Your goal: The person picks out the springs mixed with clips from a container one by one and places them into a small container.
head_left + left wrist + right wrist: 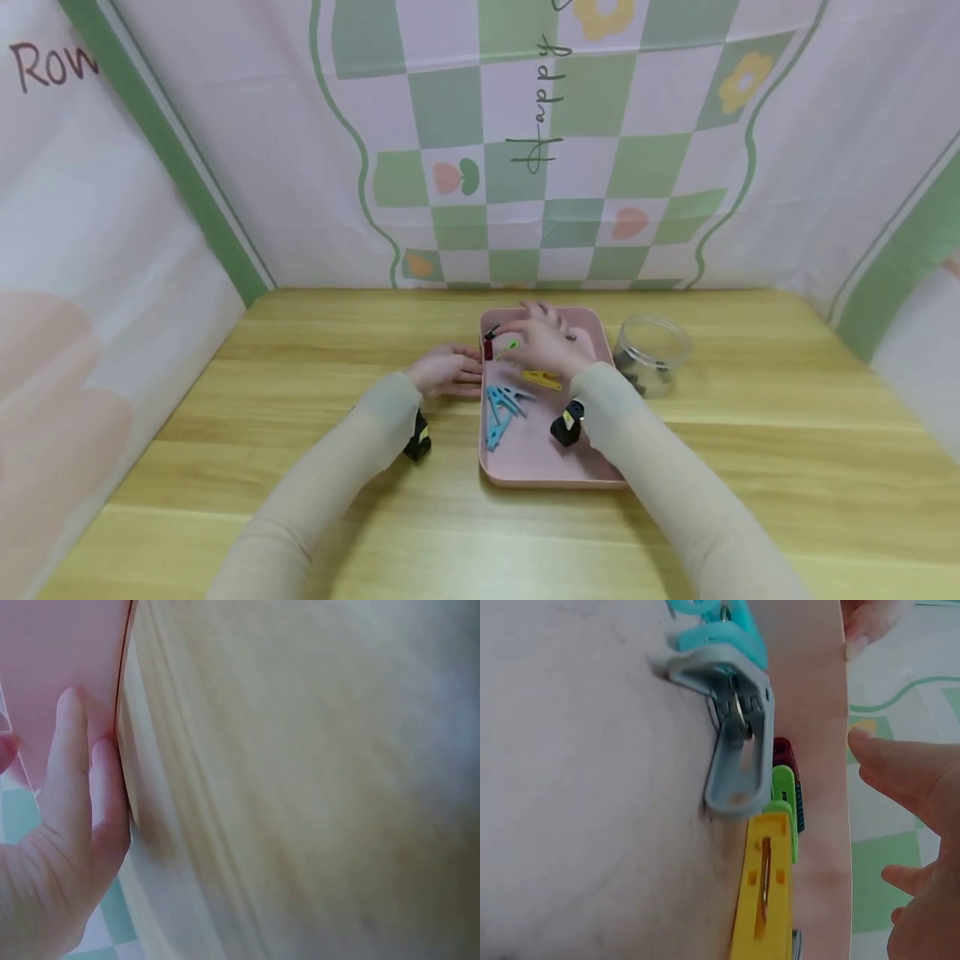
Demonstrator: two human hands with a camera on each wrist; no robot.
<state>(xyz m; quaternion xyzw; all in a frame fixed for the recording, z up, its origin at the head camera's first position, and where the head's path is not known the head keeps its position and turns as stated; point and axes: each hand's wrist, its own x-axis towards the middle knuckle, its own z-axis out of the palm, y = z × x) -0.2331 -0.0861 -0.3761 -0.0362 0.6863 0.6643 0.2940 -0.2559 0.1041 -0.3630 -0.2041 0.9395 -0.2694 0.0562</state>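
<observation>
A pink tray lies on the wooden table with several clothespins in it. My left hand rests along the tray's left wall, its straight fingers touching the outside. Over the tray's far half hovers my right hand, fingers spread and nothing between them. Light-blue clothespins lie at the tray's left side. A yellow clothespin, a grey clothespin, a green clothespin and a dark red clip are near them. A small black clip sits by the far left corner.
To the right of the tray stands a clear round container with dark items inside, partly behind the right sleeve. A printed cloth hangs behind the table's far edge. Black wrist cameras sit under both sleeves.
</observation>
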